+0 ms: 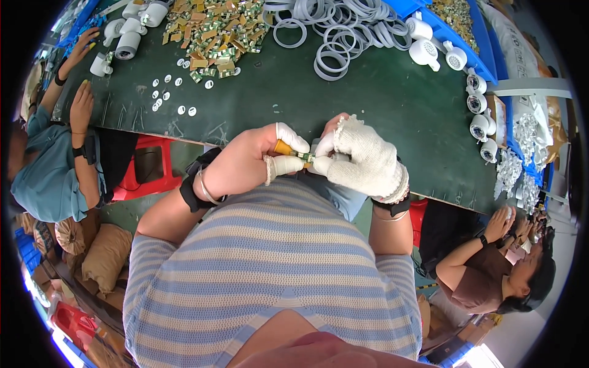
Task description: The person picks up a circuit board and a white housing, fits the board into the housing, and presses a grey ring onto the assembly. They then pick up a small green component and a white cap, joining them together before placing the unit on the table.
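1. Small green circuit board (305, 157): held between both hands, before the striped shirt (276, 245), by the near edge of the green desk (257, 104).
2. Left hand (242, 161): closed in a pinch on the board's left end; thumb and forefinger capped with white finger cots (286, 164).
3. Right hand (368, 165): gloved in white knit, nearly closed, fingertips at the board's right end; exact grip partly hidden, cannot be confirmed.
4. Beyond, on the desk: white discs (166, 95), scattered; heap of green-and-tan boards (215, 40); loose pile of grey rings (331, 76).
5. Far left and right of the desk: white housings (128, 44), grouped; blue tray (488, 61) at right.
6. Outermost: co-worker's hand (81, 107) resting near the left desk edge; another co-worker's hands (498, 224) at right, contents unclear.
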### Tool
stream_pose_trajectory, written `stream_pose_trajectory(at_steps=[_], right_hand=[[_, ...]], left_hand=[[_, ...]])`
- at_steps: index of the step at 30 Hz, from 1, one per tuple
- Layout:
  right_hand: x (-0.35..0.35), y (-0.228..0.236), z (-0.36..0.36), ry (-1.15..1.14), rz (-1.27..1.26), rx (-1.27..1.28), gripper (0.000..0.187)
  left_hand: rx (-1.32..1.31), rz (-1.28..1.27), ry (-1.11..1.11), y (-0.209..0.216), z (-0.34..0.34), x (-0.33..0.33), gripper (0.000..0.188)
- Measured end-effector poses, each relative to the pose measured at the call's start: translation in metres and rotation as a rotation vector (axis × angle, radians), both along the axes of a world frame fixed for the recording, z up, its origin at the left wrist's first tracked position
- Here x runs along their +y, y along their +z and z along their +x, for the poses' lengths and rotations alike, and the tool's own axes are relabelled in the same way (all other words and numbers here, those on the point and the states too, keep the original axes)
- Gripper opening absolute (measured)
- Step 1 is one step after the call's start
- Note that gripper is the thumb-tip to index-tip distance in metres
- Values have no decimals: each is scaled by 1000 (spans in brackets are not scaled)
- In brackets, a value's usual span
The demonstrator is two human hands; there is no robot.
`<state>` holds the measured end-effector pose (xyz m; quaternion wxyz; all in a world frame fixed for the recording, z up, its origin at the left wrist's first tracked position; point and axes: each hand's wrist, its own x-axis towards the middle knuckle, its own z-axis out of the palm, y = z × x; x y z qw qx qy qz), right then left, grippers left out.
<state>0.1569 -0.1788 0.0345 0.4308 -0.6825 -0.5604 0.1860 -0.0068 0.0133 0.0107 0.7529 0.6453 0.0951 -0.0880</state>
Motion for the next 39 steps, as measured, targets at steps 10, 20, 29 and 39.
stream_pose_trajectory(at_steps=[10,20,29,39], right_hand=[[-2,-1,2,48,-128,214,20],[-3,-6,-7,-45,-20,162,18],[7,1,-3,-15,41,-222,21],[10,-9,-5,9,33,-309,16]], left_hand=[[14,-162,23,6,2,-2,20],[1,-150,61,5,-2,1,19],[-166,208,66,11,-4,4,17],[-381,671,68,0,-5,-3,19]])
